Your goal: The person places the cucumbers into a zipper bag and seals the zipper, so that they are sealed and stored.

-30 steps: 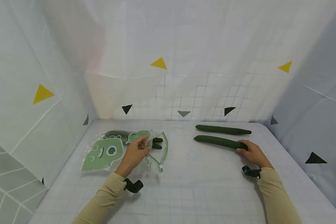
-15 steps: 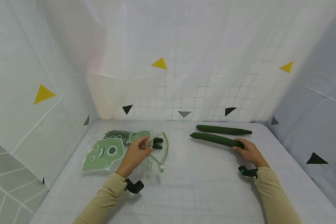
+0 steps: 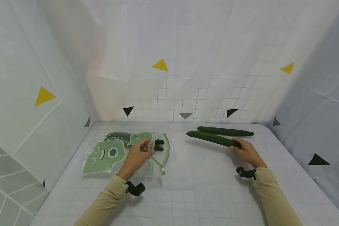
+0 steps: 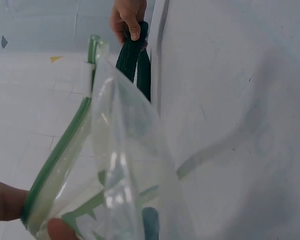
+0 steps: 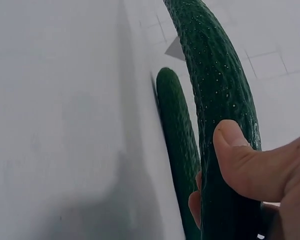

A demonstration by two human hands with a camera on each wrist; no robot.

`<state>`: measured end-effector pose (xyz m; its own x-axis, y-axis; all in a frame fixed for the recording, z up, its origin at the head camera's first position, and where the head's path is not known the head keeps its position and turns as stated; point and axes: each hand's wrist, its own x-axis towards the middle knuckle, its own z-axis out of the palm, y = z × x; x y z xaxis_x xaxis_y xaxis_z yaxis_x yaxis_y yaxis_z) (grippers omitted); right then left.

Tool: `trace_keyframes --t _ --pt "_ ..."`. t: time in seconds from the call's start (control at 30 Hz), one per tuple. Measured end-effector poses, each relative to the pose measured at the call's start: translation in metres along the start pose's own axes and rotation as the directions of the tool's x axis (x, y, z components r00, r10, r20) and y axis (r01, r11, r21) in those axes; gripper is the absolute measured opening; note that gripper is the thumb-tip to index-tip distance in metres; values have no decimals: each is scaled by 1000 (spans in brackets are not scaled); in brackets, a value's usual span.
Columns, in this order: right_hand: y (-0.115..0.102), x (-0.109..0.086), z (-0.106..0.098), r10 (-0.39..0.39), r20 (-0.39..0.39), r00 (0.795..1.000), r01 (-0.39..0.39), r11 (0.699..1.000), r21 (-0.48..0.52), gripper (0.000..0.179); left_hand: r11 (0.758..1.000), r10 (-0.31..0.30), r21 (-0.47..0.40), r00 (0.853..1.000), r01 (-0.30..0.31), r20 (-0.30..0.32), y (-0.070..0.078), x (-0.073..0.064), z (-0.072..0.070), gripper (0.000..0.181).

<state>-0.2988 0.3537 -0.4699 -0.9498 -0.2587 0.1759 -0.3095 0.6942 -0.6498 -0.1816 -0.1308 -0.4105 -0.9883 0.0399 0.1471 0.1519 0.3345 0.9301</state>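
Observation:
My right hand point(image 3: 247, 153) grips a long dark green cucumber point(image 3: 210, 137) near its right end, and the cucumber is raised off the table. In the right wrist view the thumb lies across this bumpy cucumber point(image 5: 217, 75). On the left, my left hand point(image 3: 136, 155) pinches the rim of a clear zip bag point(image 3: 105, 157) with a green cartoon face printed on it. The bag's green zip edge point(image 4: 60, 150) stands spread apart in the left wrist view. Inside the bag lie cucumbers point(image 3: 159, 142), their ends showing near its mouth; the print hides the rest.
Behind the held cucumber, another cucumber point(image 3: 228, 131) lies on the white table point(image 3: 192, 194). White sheets with yellow and dark triangles enclose the table at the back and sides. A dark camera is strapped to each wrist.
My right hand has lifted the cucumber and carried it left, its tip tilting up toward the back. The left hand and the bag have stayed nearly still.

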Motion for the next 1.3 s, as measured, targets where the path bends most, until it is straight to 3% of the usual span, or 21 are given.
trace_keyframes --t 0.3,0.6,1.3 --pt "-11 3 4 -31 -16 999 30 999 -15 50 1000 -4 28 1000 4 -7 -1 0 2 59" --pt "-24 2 11 -3 13 1000 3 1000 31 53 1000 -13 27 1000 13 -10 -1 -1 2 58" --pt "-54 2 30 -85 48 995 82 995 62 48 999 -1 52 1000 1 -6 -1 -1 2 57"
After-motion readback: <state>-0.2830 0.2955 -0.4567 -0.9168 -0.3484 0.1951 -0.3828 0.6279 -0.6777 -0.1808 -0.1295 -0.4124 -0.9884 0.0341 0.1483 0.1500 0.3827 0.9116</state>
